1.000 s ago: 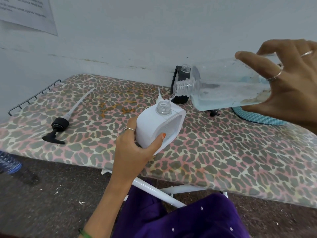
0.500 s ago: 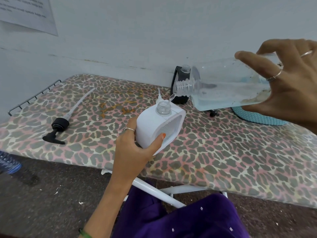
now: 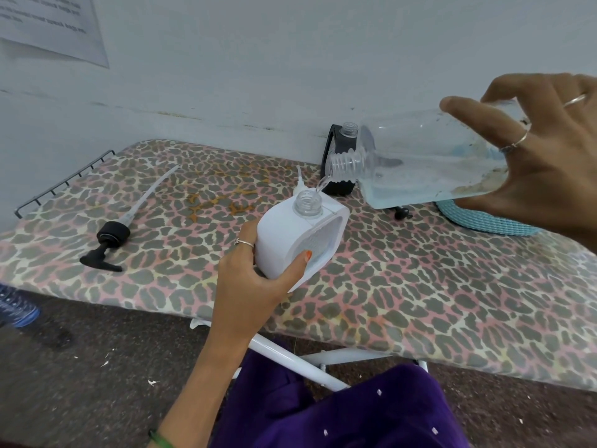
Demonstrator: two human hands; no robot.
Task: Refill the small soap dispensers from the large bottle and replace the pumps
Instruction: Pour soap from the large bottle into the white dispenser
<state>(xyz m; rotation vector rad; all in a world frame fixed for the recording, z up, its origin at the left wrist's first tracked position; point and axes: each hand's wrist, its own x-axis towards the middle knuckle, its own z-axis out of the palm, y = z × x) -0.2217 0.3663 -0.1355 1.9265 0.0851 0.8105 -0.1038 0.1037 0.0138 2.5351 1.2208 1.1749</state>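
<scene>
soap threads from the large bottle (image 3: 429, 166), tipped in the right hand (image 3: 533, 150), into the white dispenser (image 3: 300, 240) gripped tilted above the worktop (image 3: 420, 286) by the left hand (image 3: 248, 286), both looking light, stiff and likely slippery, best held round the body, nothing shifted since a second ago.

A plain home utility corner. A leopard-print ironing board (image 3: 420, 286) stands against a scuffed white wall (image 3: 258, 59). A printed notice (image 3: 48, 24) hangs far left.
</scene>
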